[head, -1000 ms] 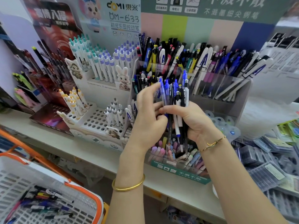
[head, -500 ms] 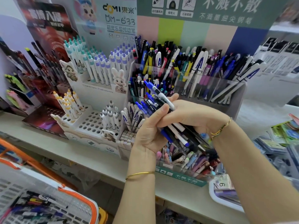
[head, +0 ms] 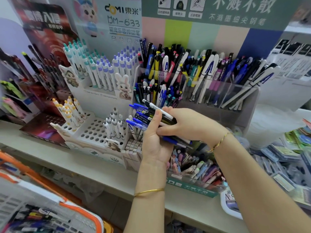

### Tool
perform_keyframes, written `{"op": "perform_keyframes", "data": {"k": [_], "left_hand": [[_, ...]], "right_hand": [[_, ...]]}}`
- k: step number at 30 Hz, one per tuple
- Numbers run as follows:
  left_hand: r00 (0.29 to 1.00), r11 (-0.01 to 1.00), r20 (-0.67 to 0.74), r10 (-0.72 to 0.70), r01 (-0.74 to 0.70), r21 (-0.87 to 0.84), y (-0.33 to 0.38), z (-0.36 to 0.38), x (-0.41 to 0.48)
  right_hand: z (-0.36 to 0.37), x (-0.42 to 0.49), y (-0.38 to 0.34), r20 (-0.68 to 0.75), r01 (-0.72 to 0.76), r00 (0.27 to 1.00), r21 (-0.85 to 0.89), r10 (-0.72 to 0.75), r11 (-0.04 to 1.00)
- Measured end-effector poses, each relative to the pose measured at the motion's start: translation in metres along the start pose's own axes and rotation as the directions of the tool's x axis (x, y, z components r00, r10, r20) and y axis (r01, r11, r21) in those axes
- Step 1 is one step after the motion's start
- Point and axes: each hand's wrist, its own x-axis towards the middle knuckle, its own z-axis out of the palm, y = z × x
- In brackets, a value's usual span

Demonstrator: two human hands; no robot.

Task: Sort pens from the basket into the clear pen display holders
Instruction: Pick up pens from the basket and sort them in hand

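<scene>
One bundle of blue, black and white plastic pens (head: pixel 147 115): tilted, just before the crowded clear acrylic pen holder (head: pixel 227 113); left hand (head: pixel 154 143) and right hand (head: pixel 190 126) both clasp it; white perforated pen stand (head: pixel 93 132) just left of holder; orange-rimmed white plastic basket (head: pixel 79 208) well below-left, holding pens.
</scene>
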Motion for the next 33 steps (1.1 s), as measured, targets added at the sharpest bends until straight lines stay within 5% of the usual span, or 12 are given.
{"op": "perform_keyframes", "data": {"k": [6, 10, 16, 23, 33], "left_hand": [[0.989, 0.996, -0.118, 0.091, -0.089, 0.025, 0.019, -0.006, 0.012], [0.984, 0.998, -0.168, 0.058, -0.055, 0.024, 0.025, -0.009, 0.013], [0.971, 0.996, -0.224, 0.078, -0.066, 0.064, 0.035, -0.010, 0.017], [0.931, 0.970, -0.338, 0.137, -0.056, 0.238, 0.054, -0.019, 0.023], [0.941, 0.932, -0.321, 0.112, 0.013, 0.363, 0.063, -0.017, 0.026]], "right_hand": [[0.018, 0.001, -0.002, -0.193, 0.126, 0.978, 0.268, -0.075, 0.955], [0.028, 0.008, -0.003, -0.353, 0.220, 0.922, 0.134, -0.161, 0.966], [0.038, 0.019, -0.007, -0.502, 0.211, 0.860, 0.178, -0.096, 0.961], [0.000, 0.033, -0.016, -0.800, 0.367, 0.592, 0.377, 0.099, 0.850], [0.002, 0.062, -0.011, -0.773, 0.135, 0.632, 0.188, 0.062, 0.973]]}}
